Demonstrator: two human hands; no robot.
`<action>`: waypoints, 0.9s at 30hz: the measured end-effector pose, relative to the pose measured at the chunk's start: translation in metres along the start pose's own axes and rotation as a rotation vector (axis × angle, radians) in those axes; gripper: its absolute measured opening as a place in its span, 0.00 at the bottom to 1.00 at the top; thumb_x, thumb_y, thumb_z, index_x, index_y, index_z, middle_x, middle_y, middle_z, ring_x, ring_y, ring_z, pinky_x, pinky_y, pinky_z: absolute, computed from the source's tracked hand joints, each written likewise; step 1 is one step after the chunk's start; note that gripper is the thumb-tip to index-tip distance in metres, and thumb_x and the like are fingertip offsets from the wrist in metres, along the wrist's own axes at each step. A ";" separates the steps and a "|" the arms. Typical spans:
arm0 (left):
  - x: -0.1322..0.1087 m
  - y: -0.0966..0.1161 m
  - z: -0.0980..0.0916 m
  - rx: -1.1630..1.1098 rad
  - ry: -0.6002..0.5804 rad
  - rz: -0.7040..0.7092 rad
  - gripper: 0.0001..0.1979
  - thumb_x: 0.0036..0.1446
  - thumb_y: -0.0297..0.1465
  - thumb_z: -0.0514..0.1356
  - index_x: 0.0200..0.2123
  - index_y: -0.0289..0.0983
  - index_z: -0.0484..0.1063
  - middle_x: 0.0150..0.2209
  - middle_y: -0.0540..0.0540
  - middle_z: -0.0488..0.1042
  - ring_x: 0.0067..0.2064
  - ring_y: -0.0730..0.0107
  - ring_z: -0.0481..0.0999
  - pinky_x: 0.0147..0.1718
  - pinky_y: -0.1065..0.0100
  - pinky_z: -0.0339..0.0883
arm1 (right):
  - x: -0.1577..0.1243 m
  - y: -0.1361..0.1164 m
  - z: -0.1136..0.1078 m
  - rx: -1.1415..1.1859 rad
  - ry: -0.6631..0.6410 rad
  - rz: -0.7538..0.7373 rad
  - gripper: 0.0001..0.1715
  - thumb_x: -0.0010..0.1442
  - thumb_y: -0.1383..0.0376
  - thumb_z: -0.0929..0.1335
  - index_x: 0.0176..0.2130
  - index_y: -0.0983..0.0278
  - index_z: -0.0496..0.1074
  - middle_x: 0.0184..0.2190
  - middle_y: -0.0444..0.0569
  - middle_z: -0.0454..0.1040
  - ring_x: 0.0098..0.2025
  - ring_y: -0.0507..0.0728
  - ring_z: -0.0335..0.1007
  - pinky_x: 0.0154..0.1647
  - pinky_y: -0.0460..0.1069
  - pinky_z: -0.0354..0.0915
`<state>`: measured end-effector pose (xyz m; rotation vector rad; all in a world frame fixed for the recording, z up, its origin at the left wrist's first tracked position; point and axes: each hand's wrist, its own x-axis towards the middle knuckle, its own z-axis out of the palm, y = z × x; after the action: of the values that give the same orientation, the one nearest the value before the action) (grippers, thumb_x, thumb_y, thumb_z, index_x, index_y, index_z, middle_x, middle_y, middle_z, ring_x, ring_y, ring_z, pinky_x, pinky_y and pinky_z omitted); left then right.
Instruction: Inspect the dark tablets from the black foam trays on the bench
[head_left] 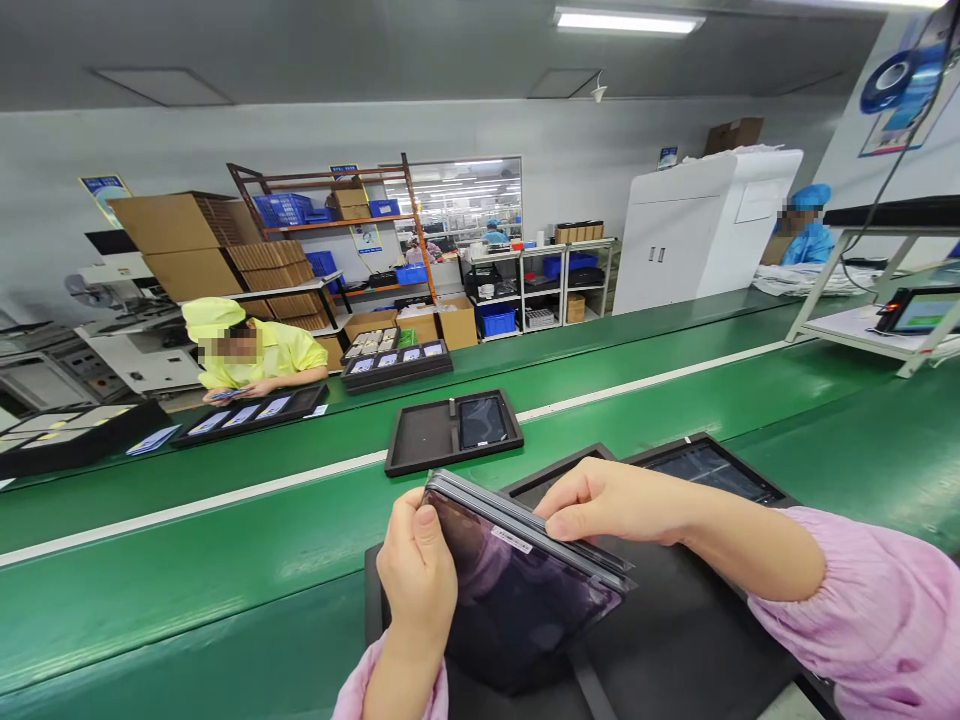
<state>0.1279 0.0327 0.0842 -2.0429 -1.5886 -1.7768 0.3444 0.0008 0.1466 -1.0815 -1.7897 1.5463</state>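
A small stack of black tablets (517,590) with glossy screens is held tilted in front of me, a white label on the front one's upper edge. My left hand (418,560) is closed around the stack's left end, thumb on the front face. My right hand (600,500) grips the upper edge, thumb and fingers pressed to it. Under the stack lies a black foam tray (675,630). Behind my right wrist, another black tray holds a tablet (712,470) with its screen up. How many tablets are in the stack I cannot tell.
On the green conveyor (300,540) ahead sits a black tray (420,437) with one tablet in its right compartment. Across the line, a person in yellow (262,350) handles something beside a tray of parts (251,415). A white rack (892,330) stands at the right.
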 end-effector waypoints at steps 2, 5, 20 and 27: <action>-0.001 0.001 0.002 0.015 0.007 0.016 0.25 0.61 0.48 0.40 0.33 0.38 0.68 0.27 0.46 0.75 0.29 0.64 0.75 0.27 0.67 0.64 | 0.000 -0.002 0.001 0.035 0.021 0.045 0.14 0.44 0.58 0.69 0.28 0.66 0.77 0.22 0.42 0.68 0.24 0.49 0.58 0.26 0.45 0.57; -0.001 0.004 0.006 0.038 0.056 0.049 0.25 0.62 0.47 0.39 0.32 0.37 0.68 0.27 0.45 0.75 0.28 0.64 0.75 0.26 0.68 0.64 | -0.001 -0.002 0.002 0.082 0.038 0.069 0.11 0.42 0.60 0.70 0.25 0.66 0.75 0.19 0.42 0.67 0.23 0.49 0.58 0.25 0.45 0.57; -0.001 0.007 0.005 0.114 0.110 0.185 0.24 0.64 0.42 0.38 0.31 0.36 0.67 0.23 0.45 0.74 0.25 0.66 0.75 0.23 0.69 0.65 | -0.008 -0.007 0.007 0.054 0.042 0.110 0.18 0.42 0.56 0.70 0.28 0.68 0.75 0.21 0.42 0.66 0.25 0.50 0.58 0.25 0.44 0.56; -0.003 0.009 0.005 0.104 0.104 0.193 0.23 0.65 0.41 0.38 0.31 0.36 0.67 0.24 0.46 0.74 0.26 0.68 0.75 0.23 0.70 0.64 | -0.010 -0.016 0.010 -0.147 -0.025 0.120 0.11 0.46 0.60 0.66 0.26 0.67 0.71 0.19 0.40 0.60 0.24 0.49 0.52 0.24 0.44 0.50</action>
<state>0.1374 0.0290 0.0851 -1.9492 -1.3741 -1.6679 0.3383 -0.0128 0.1610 -1.2656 -1.9115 1.5221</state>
